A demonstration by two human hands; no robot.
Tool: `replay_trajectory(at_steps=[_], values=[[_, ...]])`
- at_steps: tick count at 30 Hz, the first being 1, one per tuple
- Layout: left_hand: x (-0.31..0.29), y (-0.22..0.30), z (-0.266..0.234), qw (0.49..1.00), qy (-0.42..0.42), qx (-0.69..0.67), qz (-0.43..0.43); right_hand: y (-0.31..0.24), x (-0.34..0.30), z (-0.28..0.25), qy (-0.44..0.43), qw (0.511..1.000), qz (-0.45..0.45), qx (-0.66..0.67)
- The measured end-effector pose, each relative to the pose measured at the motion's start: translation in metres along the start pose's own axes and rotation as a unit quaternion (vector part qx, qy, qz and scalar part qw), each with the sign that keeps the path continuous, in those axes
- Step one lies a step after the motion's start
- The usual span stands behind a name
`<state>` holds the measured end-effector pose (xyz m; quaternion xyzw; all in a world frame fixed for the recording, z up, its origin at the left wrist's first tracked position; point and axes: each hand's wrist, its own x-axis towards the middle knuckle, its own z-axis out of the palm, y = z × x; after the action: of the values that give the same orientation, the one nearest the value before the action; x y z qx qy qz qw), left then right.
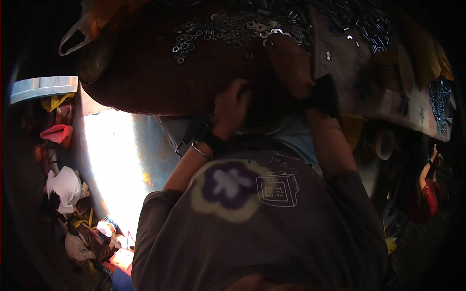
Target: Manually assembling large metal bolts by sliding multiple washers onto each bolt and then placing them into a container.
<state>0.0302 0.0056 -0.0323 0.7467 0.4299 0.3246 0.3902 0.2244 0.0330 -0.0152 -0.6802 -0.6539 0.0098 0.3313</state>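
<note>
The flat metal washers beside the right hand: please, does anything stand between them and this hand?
Nothing visible does. The right hand is at the near edge of the flat metal washers on the dark red surface; whether it touches one is too dark to tell.

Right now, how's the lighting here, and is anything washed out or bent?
Head view: white glare washes out part of the blue-grey surface at left; bare left hand and bare right hand are dim against the dark red covering; silver metal rings glint; edges bend toward the dark rim.
</note>
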Motion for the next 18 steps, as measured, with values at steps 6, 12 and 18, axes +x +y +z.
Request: replay_trajectory(at_steps=[6, 12, 18], values=[[0.016, 0.012, -0.006, 0.999, -0.005, -0.027, -0.015, 0.000, 0.005, 0.003, -0.042, 0.994, 0.001, -0.104], [0.044, 0.023, -0.012, 0.993, 0.002, -0.091, -0.074, -0.002, 0.004, 0.000, -0.017, 1.000, 0.004, -0.018], [0.101, 0.046, -0.015, 0.990, 0.080, 0.072, 0.088, -0.007, 0.002, -0.006, 0.048, 0.997, 0.027, 0.052]])
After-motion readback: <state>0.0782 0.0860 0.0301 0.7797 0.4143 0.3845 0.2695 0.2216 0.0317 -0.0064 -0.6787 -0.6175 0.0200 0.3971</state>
